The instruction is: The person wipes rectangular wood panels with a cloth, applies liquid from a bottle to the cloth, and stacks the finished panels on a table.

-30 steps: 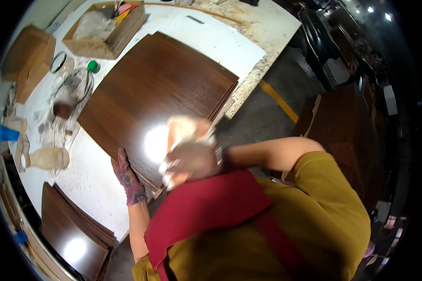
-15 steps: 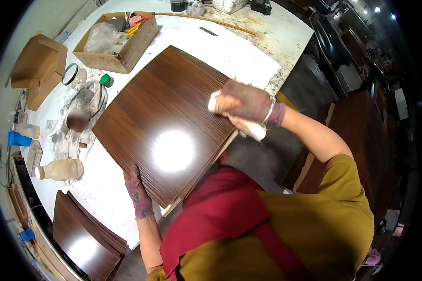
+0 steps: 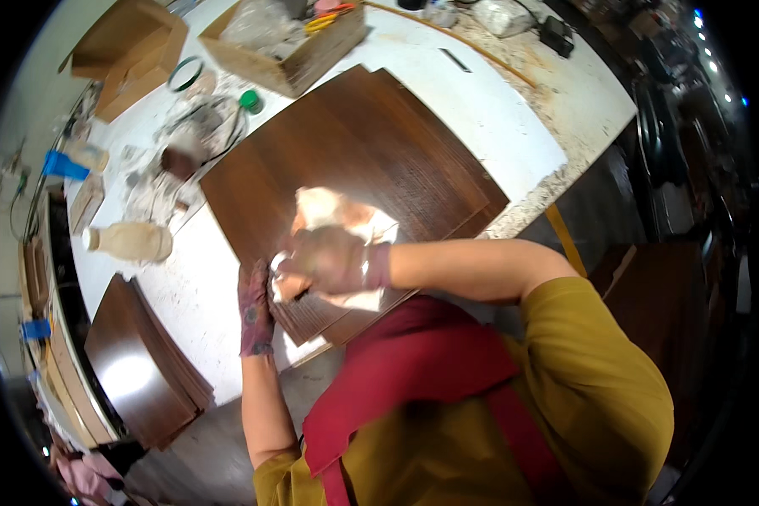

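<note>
A stack of dark brown wood-grain panels (image 3: 312, 152) lies on the white table, the top one offset so that the panel beneath (image 3: 447, 139) shows along the far right side. My right hand (image 3: 333, 257), in a stained purple glove, is closed on a white rag (image 3: 333, 207) with brown stains and presses it on the top panel near its front left corner. Motion blurs that hand a little. At the left edge of the panel, my gloved left hand (image 3: 255, 312) grips the border; some of its fingers are hidden. Both hands are close together.
Another stack of brown panels (image 3: 139, 363) stands at lower left. On the table (image 3: 202, 295) are a cream bottle (image 3: 131, 242), a green cap (image 3: 250, 102), crumpled cloth (image 3: 207, 126) and a cardboard box (image 3: 291, 72) of tools. A thin strip (image 3: 455, 46) lies at the back.
My right hand has swept the rag from the panel's right edge to its front left corner. The top panel sits further offset from the one below. The whole view has shifted.
</note>
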The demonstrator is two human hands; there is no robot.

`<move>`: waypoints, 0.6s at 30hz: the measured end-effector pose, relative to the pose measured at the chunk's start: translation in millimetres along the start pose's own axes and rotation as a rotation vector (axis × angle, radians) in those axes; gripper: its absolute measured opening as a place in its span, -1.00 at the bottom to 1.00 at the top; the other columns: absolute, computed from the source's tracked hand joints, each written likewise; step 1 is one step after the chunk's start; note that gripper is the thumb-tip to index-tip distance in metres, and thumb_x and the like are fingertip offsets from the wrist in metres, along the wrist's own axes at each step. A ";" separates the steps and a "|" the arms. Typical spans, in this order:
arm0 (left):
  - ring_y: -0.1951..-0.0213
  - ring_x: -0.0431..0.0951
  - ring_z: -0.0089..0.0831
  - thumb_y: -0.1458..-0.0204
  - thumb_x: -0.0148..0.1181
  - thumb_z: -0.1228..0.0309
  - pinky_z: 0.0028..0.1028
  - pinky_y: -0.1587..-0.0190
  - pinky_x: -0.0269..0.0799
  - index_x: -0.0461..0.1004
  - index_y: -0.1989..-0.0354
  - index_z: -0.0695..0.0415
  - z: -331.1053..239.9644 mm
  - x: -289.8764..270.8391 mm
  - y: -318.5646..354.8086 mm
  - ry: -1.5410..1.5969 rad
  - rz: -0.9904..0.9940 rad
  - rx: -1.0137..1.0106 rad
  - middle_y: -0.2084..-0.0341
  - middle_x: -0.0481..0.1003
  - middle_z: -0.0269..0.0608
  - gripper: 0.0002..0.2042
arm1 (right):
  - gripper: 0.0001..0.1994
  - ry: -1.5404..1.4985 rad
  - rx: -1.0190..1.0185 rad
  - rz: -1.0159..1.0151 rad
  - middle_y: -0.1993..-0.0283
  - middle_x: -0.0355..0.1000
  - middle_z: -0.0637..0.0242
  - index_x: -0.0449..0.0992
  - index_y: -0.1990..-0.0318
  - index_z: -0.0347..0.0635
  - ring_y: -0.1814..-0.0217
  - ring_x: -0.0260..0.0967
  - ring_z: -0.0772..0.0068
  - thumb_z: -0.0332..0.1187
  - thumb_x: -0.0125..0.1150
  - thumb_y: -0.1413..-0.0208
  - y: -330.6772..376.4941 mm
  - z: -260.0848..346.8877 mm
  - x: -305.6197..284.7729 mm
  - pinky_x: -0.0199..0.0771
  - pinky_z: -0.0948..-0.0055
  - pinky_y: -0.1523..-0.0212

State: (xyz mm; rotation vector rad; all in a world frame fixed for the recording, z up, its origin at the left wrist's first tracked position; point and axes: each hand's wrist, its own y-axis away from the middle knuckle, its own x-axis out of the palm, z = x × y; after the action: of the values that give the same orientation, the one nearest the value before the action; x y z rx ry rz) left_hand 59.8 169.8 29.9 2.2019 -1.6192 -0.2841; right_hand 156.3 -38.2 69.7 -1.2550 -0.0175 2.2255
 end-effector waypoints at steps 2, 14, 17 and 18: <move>-0.21 0.34 -0.28 -0.25 0.00 0.09 -0.36 -0.25 0.23 0.29 -0.25 0.23 -5.6 7.9 5.9 0.021 -0.025 -0.071 -0.18 0.35 -0.06 -0.47 | -0.80 0.036 -0.100 -0.028 0.08 0.48 0.29 0.56 0.14 0.02 0.07 0.47 0.26 -0.26 0.10 -0.14 -1.8 -69.0 -8.6 0.46 0.30 0.04; -0.02 0.46 -0.41 -0.27 0.00 0.17 -0.45 -0.09 0.39 0.43 -0.07 0.24 -28.3 9.1 36.1 0.245 -0.113 0.109 0.06 0.48 -0.14 -0.60 | -0.62 0.025 0.140 -0.167 0.04 0.44 0.22 0.53 0.05 0.00 0.00 0.42 0.16 -0.29 0.34 0.11 -0.7 13.4 -37.4 0.43 0.25 -0.01; -0.04 0.49 -0.36 -0.23 0.07 0.12 -0.37 -0.16 0.38 0.42 -0.12 0.25 -58.0 -56.0 19.5 0.124 -0.185 0.234 0.00 0.50 -0.06 -0.54 | -0.51 -0.313 0.225 -0.187 0.01 0.43 0.29 0.43 -0.11 -0.13 -0.02 0.43 0.31 -0.28 0.36 0.01 -11.5 14.7 -64.1 0.42 0.40 -0.04; -0.06 0.49 -0.34 -0.26 0.01 0.09 -0.37 -0.16 0.40 0.39 -0.16 0.26 -107.4 -35.5 38.9 0.214 -0.050 0.327 -0.03 0.48 -0.03 -0.51 | -0.52 -0.527 0.277 -0.214 0.06 0.45 0.32 0.43 -0.11 -0.19 0.00 0.44 0.39 -0.29 0.36 -0.01 -18.7 16.7 -77.4 0.42 0.45 -0.03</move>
State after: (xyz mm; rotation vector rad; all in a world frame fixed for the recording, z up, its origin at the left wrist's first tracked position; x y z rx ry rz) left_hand 56.3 213.9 141.0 2.4141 -1.5833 0.2128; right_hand 182.3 -56.0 144.6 -0.4771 -0.0431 2.2128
